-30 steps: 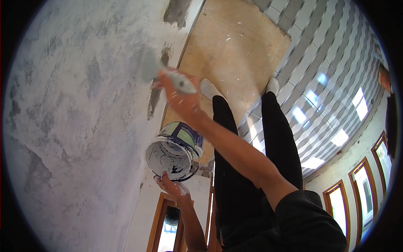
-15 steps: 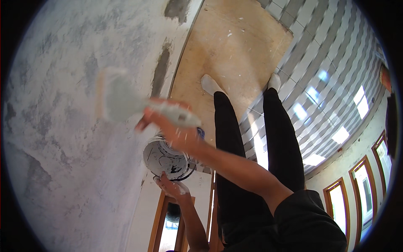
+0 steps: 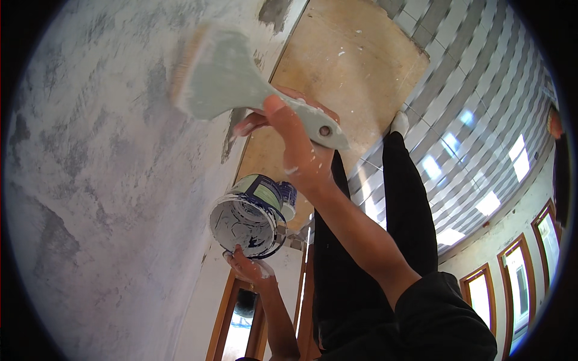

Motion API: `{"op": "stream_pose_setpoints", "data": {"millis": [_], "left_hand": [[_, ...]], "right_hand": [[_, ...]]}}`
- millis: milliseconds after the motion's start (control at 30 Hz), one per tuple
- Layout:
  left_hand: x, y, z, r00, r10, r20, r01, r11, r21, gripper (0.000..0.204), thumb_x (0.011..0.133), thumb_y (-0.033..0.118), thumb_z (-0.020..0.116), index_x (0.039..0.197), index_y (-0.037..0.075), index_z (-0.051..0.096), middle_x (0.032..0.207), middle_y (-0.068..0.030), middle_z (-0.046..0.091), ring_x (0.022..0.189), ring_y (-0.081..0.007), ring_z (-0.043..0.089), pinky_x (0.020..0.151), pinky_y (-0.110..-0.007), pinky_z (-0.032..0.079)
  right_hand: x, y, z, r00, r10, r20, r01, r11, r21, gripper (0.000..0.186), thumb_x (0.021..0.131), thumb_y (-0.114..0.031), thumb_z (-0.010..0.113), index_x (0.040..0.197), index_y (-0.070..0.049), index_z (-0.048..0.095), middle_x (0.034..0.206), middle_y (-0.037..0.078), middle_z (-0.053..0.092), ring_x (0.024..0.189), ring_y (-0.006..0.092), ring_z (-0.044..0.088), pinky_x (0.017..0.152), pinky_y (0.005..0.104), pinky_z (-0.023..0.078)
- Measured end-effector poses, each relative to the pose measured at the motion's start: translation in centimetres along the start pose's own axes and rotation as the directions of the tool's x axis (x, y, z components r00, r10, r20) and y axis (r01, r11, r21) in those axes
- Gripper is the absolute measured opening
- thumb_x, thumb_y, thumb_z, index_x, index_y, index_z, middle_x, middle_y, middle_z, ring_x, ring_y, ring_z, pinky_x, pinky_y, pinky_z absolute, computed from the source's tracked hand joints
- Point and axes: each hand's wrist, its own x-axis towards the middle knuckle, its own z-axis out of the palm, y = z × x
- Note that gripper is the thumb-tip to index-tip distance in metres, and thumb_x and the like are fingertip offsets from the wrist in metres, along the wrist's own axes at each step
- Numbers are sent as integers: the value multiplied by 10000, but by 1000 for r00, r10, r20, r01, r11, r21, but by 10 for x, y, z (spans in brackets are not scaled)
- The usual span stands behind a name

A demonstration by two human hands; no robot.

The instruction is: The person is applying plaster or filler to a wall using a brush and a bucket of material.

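Observation:
My right hand is wrapped round the handle of a wide pale grey-green brush, whose light bristles point left at the mottled white wall; I cannot tell whether they touch it. Lower down, my left hand grips the near rim of a white bucket with a dark blue and green label, tilted with its mouth toward me. Whitish paint with dark streaks coats the bucket's inside. White smears mark both hands.
A second container shows behind the bucket. Below are a tan board under my feet and grey-and-white tiles. Wood-framed windows stand at the right, another at lower left. Bare grey patches mark the wall.
The brush in my right hand first swept down and left along the wall, then rose up and rightward to where it is now. My left hand and bucket have hardly moved.

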Motion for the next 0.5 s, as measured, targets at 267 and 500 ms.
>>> {"op": "stream_pose_setpoints", "data": {"millis": [267,500], "left_hand": [[-1,-6,-11,981,144,128,-171,959,225,417,828,218,579,1179,54,422,1156,-133,488,1100,-261,508,965,-405,417],[-5,-12,-13,900,389,198,-436,776,456,363,862,165,562,1154,-34,475,1071,-139,491,1024,-235,524,893,-387,465]], "right_hand": [[6,-26,6,995,-35,91,43,996,-82,272,919,-150,595,1045,88,634,768,126,681,710,149,669,653,277,549],[-2,-11,-3,997,83,9,-82,996,-17,257,926,-142,582,1032,86,634,790,123,680,707,152,671,599,258,536]]}}
